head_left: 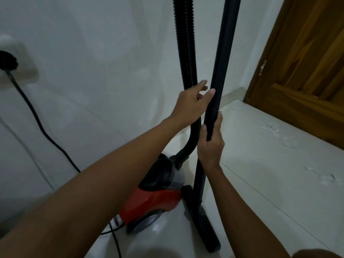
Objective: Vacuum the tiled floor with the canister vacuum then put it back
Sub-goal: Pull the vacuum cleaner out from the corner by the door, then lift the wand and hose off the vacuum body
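While right hand (211,144) gripped upright black plastic vacuum wand (221,71), left hand (191,103) lay loose-fingered w/ thumb touching it, red-grey canister vacuum (156,194) on white tiled floor (260,174).

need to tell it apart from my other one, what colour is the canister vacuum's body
Red with black and grey upper parts, on the canister vacuum; the head view shows it.
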